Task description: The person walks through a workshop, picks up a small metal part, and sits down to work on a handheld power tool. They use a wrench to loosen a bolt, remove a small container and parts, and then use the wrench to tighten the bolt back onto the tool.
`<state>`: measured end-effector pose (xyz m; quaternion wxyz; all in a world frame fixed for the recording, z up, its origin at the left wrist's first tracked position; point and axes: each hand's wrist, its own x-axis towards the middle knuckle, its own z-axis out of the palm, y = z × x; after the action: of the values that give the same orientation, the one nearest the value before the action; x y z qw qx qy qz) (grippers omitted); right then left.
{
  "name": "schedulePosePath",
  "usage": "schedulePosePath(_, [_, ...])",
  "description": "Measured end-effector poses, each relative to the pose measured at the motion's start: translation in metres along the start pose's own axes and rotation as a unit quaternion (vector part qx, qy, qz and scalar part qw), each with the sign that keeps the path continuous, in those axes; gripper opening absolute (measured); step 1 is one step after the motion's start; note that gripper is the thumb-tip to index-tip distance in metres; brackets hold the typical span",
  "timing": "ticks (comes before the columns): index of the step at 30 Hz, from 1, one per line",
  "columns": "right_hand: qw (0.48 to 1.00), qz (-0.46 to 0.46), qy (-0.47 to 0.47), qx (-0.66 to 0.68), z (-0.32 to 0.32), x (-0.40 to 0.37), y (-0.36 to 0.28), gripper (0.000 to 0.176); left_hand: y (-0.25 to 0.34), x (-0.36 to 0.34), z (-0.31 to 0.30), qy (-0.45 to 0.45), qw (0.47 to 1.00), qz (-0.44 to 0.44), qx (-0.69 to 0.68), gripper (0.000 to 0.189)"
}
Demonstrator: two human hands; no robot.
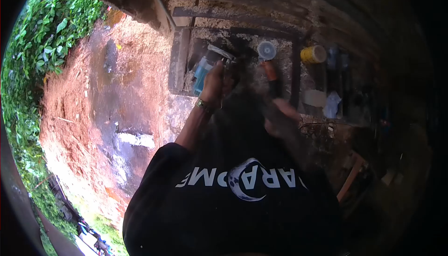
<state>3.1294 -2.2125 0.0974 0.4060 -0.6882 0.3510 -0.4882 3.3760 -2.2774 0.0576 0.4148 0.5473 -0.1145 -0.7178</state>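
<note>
My left hand (213, 84), with a watch at the wrist, is closed around a teal power tool (201, 74) that has a pale metal edge at its far end. The tool is at the left part of the wooden bench (177, 67), over a dark, shavings-strewn surface. My right hand (284, 110) is smeared by motion, just behind an angle grinder (269, 70). The grinder has an orange body, a dark rear part and a round pale disc (267, 50) pointing away from me. I cannot tell whether my right fingers grip it.
A yellow roll-shaped container (313, 54) lies right of the grinder, with a pale block (314, 98) and a whitish crumpled plastic piece (332, 105) nearer me. Sawdust covers the boards (233, 20) behind. Reddish ground (74, 102) and green bushes (51, 27) are at the left.
</note>
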Motion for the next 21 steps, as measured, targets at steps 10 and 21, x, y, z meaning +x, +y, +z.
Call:
schedulePosePath(10, [0.983, -0.165, 0.080, -0.017, 0.001, 0.017, -0.024, 0.018, 0.008, 0.003, -0.007, -0.143, 0.980, -0.027, -0.135, 0.041])
schedulePosePath(21, [0.881, 0.286, 0.143, -0.349, -0.033, -0.047, 0.110, 0.040, 0.022, -0.009, 0.020, -0.029, 0.971, 0.218, 0.092, 0.036])
